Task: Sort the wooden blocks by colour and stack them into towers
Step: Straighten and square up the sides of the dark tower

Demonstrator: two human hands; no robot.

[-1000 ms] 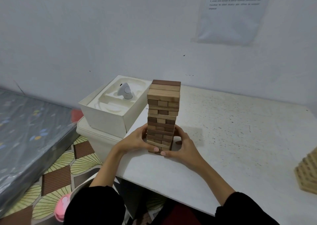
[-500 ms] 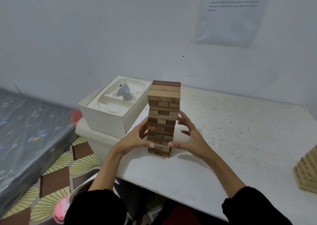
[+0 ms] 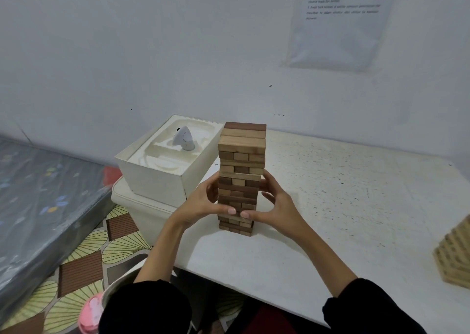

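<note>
Both hands have climbed from the foot of the tower [image 3: 241,171] to its lower half. Now the left hand [image 3: 201,204] cups the left side with curled fingers, thumb pressed on the front face, and the right hand [image 3: 277,206] mirrors it, thumb on the front, forefinger against the right side, other fingers loosely spread. Built of mixed dark and pale blocks, the tower stands upright on the white tabletop [image 3: 330,193] just beside a white box [image 3: 157,178], well apart from a pale stack [image 3: 455,257] at the right edge.
</note>
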